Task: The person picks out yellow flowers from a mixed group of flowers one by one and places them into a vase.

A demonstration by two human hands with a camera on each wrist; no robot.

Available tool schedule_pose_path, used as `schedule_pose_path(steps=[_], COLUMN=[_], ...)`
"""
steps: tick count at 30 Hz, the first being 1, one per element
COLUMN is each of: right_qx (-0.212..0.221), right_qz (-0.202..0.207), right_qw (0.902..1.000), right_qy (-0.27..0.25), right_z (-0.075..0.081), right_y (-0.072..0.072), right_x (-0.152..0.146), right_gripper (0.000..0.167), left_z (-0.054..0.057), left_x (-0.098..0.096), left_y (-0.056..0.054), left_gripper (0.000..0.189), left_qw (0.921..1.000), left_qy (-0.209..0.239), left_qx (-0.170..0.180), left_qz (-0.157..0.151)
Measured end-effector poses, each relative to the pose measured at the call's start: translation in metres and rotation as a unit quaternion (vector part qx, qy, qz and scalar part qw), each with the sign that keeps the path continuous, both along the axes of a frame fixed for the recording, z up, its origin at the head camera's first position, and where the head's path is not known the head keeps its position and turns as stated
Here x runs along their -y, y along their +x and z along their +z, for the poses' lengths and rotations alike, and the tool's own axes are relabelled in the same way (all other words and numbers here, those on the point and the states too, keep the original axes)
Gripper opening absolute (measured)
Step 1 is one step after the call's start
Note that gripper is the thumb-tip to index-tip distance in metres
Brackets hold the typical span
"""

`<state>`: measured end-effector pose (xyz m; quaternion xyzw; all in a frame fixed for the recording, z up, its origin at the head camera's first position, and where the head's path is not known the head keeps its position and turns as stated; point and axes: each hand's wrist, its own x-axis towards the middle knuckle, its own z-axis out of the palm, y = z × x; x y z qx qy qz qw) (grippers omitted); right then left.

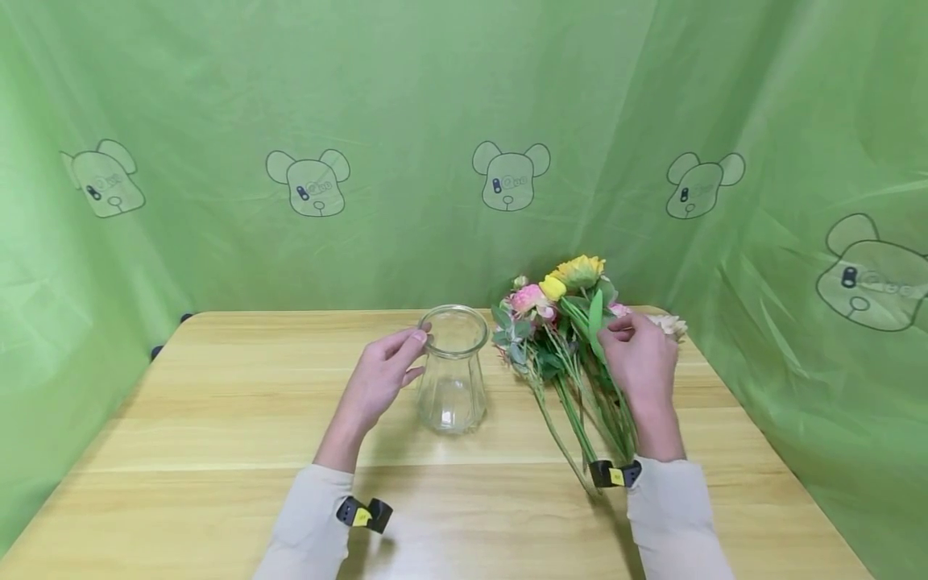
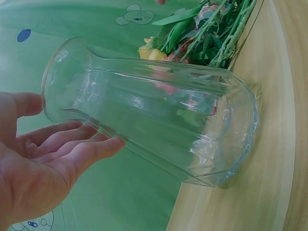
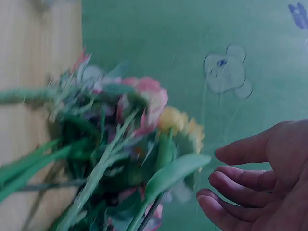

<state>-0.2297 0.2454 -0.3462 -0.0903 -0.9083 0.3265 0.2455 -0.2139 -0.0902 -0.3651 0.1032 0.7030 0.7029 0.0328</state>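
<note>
A clear glass vase (image 1: 451, 395) with a flared rim stands upright on the table. My left hand (image 1: 384, 370) holds it by the left side of its rim, thumb on the lip and fingers along the neck, as the left wrist view shows on the vase (image 2: 159, 115). Over the pile of flowers hovers my right hand (image 1: 641, 354), its fingers loosely bent around nothing. Just beside those fingertips is a long green leaf (image 3: 175, 174). Among the flowers are a pink bloom (image 1: 532, 300), a yellow tulip (image 1: 553, 287) and a larger yellow flower (image 1: 580, 272).
The flowers' green stems (image 1: 573, 415) stretch toward the table's front, right of the vase. A white flower (image 1: 670, 325) lies at the far right, partly behind the right hand. Green curtains (image 1: 420, 121) with bear-head prints enclose the wooden table (image 1: 239, 403) at the back and sides.
</note>
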Motion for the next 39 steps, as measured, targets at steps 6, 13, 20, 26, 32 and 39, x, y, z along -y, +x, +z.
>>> schedule_pose_path(steps=[6, 13, 20, 26, 32, 39], right_qx=[0.021, 0.103, 0.125, 0.133, 0.134, 0.127], right_qz=[-0.013, -0.005, 0.005, 0.003, -0.003, -0.007], right_qw=[0.9985, 0.9913, 0.9868, 0.9859, 0.9856, 0.9866], right_qy=[0.049, 0.083, 0.103, 0.101, 0.103, 0.102], right_z=[-0.013, -0.023, -0.029, -0.032, -0.033, -0.029], right_y=[-0.005, -0.009, -0.013, -0.014, -0.015, -0.012], right_x=[-0.012, -0.020, -0.023, -0.023, -0.020, -0.018], right_gripper=[0.016, 0.019, 0.017, 0.009, 0.008, 0.008], left_z=[-0.002, -0.001, -0.001, -0.001, -0.001, -0.001], left_x=[0.001, 0.000, 0.000, 0.000, 0.001, 0.001], left_y=[0.000, 0.000, 0.000, 0.000, 0.000, 0.000], left_gripper=[0.050, 0.048, 0.048, 0.049, 0.049, 0.050], left_qw=[1.0000, 1.0000, 0.9999, 0.9999, 0.9998, 0.9998], left_qy=[0.006, 0.005, 0.009, 0.013, 0.015, 0.015], left_qx=[-0.004, -0.004, -0.005, -0.004, -0.008, -0.007], left_qz=[0.001, -0.001, -0.002, -0.002, -0.008, -0.008])
